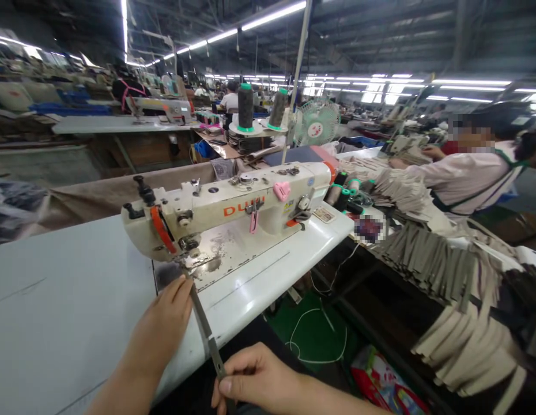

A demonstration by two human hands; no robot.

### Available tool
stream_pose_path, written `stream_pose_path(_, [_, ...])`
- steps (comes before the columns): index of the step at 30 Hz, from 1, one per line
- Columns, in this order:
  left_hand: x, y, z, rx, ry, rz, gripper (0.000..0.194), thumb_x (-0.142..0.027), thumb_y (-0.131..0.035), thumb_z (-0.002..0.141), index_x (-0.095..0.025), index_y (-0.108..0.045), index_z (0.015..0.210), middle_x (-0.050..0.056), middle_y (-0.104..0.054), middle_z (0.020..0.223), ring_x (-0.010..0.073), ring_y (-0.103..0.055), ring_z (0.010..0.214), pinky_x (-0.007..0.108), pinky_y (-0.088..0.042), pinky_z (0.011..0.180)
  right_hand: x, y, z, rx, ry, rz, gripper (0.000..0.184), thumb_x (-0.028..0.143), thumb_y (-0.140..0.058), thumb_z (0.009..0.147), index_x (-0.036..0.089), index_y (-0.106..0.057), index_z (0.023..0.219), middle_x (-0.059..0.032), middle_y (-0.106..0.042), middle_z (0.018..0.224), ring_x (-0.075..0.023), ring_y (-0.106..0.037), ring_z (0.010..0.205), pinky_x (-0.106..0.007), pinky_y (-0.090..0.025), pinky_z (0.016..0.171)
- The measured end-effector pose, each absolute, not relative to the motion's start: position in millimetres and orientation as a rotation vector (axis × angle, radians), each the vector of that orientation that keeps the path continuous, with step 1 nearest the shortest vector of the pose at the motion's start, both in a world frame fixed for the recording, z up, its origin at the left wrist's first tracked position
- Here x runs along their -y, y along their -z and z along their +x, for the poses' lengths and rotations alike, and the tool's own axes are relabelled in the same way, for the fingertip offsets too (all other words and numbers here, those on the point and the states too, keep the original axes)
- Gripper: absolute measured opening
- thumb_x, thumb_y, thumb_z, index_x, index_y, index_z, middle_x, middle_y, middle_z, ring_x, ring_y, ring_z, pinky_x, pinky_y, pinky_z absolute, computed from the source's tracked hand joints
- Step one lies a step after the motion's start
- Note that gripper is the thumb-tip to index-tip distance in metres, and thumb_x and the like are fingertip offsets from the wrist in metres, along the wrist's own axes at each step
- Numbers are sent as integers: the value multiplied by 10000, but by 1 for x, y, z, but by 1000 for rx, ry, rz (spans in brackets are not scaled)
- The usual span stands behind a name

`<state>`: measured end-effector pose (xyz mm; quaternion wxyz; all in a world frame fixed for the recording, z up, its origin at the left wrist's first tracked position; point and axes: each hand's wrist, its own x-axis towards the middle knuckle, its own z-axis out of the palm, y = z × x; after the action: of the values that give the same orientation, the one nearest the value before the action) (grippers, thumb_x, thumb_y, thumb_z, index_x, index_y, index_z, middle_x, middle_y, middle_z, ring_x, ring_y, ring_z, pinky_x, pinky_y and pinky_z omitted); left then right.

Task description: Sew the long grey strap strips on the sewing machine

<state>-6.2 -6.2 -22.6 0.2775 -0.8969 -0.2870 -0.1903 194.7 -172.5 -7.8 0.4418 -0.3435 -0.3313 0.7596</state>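
Observation:
A white sewing machine (233, 202) with orange lettering stands on the white table in front of me. A narrow grey-brown fabric strip (201, 314) runs from beneath the needle area down over the table's front edge. Close to the presser foot, my left hand (175, 300) has its fingertips together on the strip's upper end; the needle and that end are partly hidden. My right hand (250, 377) pinches the strip's lower part between thumb and fingers, just off the table edge. A pink clip (253, 221) hangs on the machine's side.
Bundles of cut strips (427, 259) lie on a bench to the right, near thread spools (346, 193). A co-worker (471, 167) sits behind them. Two cone spools (245, 109) and a green fan (316, 124) stand beyond the machine. A white cord (315, 361) trails across the floor.

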Motion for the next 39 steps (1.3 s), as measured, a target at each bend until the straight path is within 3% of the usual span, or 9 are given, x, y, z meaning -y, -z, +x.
stream_pose_path(12, [8, 23, -7, 838, 498, -2517, 352, -22, -454, 951, -82, -779, 1071, 193, -700, 1251, 342, -629, 1231, 475, -527, 1055, 178, 3, 202, 916, -1890, -843, 414, 509, -847, 825, 95, -826, 837, -49, -726, 729, -117, -666, 664, -218, -511, 678])
stream_pose_path(20, [9, 23, -5, 914, 570, -2543, 334, -59, -458, 971, -121, -761, 1097, 165, -706, 1231, 315, -634, 1217, 444, -530, 1047, 177, 4, 202, 945, -1855, -805, 367, 459, -835, 857, 92, -835, 849, -42, -720, 707, -115, -666, 655, -216, -504, 672])
stream_pose_path(29, [6, 23, -4, 929, 593, -2540, 347, -100, -417, 1009, -101, -741, 1135, 170, -716, 1210, 299, -647, 1214, 442, -546, 1061, 173, 5, 204, 1047, -1808, -855, 428, 518, -803, 868, 95, -834, 809, -43, -701, 685, -127, -639, 625, -243, -491, 645])
stream_pose_path(39, [3, 14, 7, 1228, 660, -2697, 346, -121, -425, 1015, -136, -568, 1330, 161, -643, 1309, 269, -584, 1340, 448, -488, 1164, 167, -1, 211, 1355, -1681, -975, 473, 544, -662, 966, 160, -823, 742, -72, -705, 729, -201, -661, 732, -310, -477, 707])
